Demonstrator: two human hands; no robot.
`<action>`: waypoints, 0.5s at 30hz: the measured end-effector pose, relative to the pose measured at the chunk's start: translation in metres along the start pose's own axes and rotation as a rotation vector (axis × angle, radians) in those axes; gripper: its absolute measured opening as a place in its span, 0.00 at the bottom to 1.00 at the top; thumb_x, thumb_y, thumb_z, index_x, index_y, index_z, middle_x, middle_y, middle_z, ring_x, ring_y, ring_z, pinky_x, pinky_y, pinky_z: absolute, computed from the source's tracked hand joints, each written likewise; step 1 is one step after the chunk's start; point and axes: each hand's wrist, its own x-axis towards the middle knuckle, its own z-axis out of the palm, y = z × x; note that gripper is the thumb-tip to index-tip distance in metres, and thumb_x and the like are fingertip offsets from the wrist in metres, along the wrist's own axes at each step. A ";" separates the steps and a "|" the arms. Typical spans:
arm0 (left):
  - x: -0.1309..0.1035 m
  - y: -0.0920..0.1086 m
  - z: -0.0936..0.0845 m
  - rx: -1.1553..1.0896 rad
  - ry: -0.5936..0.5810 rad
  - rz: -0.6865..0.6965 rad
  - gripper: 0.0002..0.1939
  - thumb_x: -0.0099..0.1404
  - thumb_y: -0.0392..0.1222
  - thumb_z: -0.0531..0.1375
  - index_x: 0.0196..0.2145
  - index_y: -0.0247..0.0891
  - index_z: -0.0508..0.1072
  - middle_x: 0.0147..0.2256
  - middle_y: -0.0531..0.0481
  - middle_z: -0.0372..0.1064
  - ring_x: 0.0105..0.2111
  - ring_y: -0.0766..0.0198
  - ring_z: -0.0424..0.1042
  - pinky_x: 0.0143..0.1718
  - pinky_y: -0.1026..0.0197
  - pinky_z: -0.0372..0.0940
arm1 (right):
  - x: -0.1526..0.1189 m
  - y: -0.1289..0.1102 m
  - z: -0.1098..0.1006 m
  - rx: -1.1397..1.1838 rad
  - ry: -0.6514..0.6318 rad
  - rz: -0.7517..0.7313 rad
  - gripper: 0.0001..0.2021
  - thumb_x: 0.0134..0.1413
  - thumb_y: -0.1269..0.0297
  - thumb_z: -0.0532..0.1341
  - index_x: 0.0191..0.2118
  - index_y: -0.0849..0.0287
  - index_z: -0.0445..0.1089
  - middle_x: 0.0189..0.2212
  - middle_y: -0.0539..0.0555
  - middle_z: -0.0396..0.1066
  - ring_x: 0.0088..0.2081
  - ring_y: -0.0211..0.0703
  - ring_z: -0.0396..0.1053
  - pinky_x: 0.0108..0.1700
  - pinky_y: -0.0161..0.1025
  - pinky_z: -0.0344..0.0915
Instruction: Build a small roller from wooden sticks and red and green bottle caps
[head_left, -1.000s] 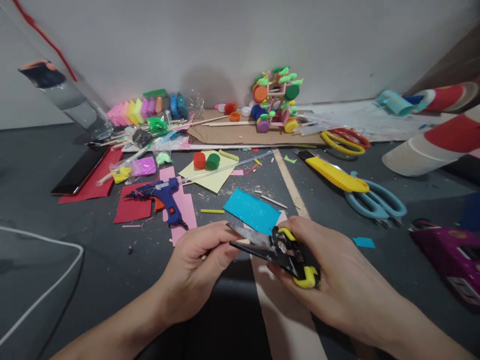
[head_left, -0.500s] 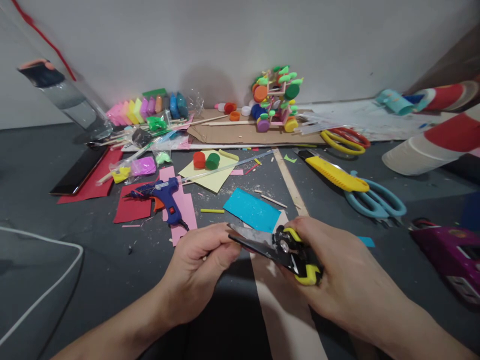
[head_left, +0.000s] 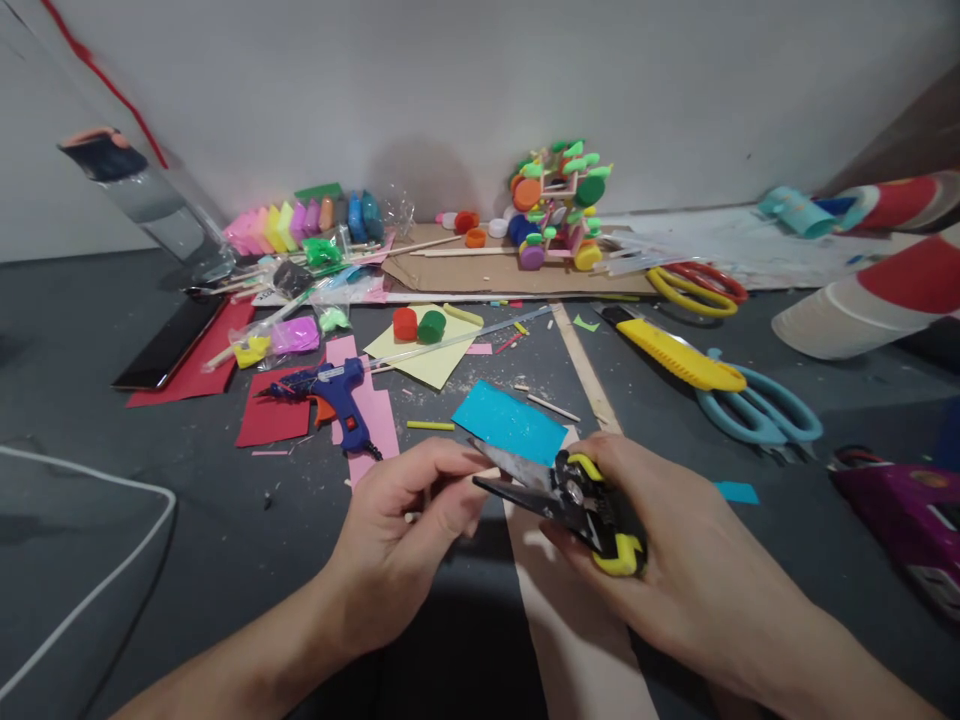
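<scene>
My right hand (head_left: 660, 540) grips a pair of pruning shears (head_left: 570, 490) with black and yellow handles, its blades parted and pointing left. Between finger and thumb, my left hand (head_left: 412, 525) pinches a thin wooden stick (head_left: 486, 477); its tip lies between the blade ends. The rest of the stick is mostly hidden by the fingers. Beyond the shears lies a blue paper rectangle (head_left: 510, 420). Under my hands a pale strip (head_left: 559, 590) runs toward me.
A blue glue gun (head_left: 345, 400) rests on pink paper at left. Red and green caps sit on yellow paper (head_left: 442, 372). A yellow cutter (head_left: 675, 355) and blue-handled scissors (head_left: 757, 410) lie at right. Behind stands a colourful bottle-cap model (head_left: 559, 205); a water bottle (head_left: 154, 215) leans far left.
The shear blades have parted wider, and the stick's tip now shows between them. My view has shifted slightly, moving the scene a little right and down.
</scene>
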 end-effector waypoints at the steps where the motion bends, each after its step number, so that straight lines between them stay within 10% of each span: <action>1: 0.001 0.001 0.001 0.014 0.012 0.011 0.11 0.66 0.28 0.60 0.34 0.43 0.77 0.24 0.59 0.68 0.22 0.76 0.65 0.23 0.76 0.58 | -0.001 0.000 0.000 0.000 -0.006 0.005 0.09 0.59 0.55 0.60 0.35 0.55 0.64 0.27 0.52 0.71 0.27 0.45 0.69 0.27 0.39 0.61; 15: -0.003 -0.007 0.005 0.023 0.055 -0.011 0.11 0.64 0.26 0.61 0.28 0.39 0.76 0.24 0.56 0.75 0.14 0.78 0.62 0.16 0.76 0.58 | -0.004 -0.001 0.000 -0.115 0.083 -0.067 0.16 0.61 0.50 0.57 0.29 0.55 0.61 0.21 0.51 0.67 0.20 0.41 0.63 0.21 0.36 0.55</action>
